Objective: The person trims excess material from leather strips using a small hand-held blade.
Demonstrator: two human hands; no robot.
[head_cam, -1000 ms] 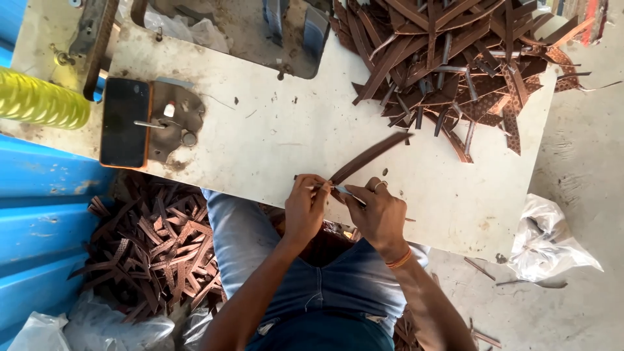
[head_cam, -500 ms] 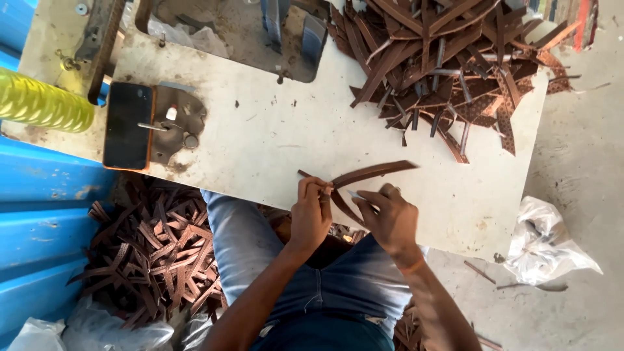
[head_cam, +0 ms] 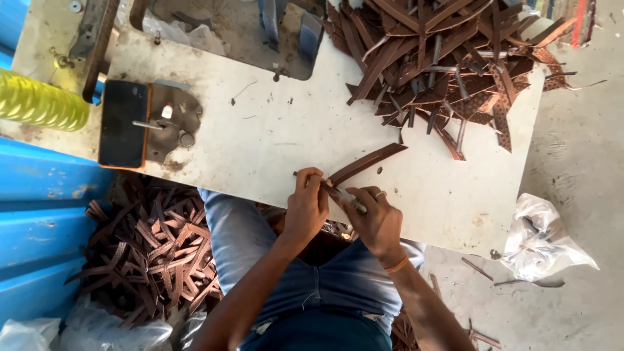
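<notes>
Pinching the near end of a brown strap piece (head_cam: 365,162), the left hand (head_cam: 307,207) is closing thumb and fingers on it at the table's near edge, while the right hand (head_cam: 377,218) is curling around a slim tool (head_cam: 344,197) and the same strap end; what kind of tool it is cannot be told at this size. The strap is lying flat on the white worktable (head_cam: 273,143), running from the fingers out toward two o'clock. To my judgement, the step is going best with the strap kept flat and taut, both hands working close together so the thin end is not twisting. The strap is looking stiff, narrow and matte, like cut leather or leatherboard. At one o'clock a heap of similar strips (head_cam: 442,58) is lying tangled, some patterned with small holes; at eight o'clock, below the table, another pile (head_cam: 149,247) is covering the floor. At ten o'clock a dark phone (head_cam: 122,123) is resting beside a scuffed metal plate (head_cam: 172,127).
</notes>
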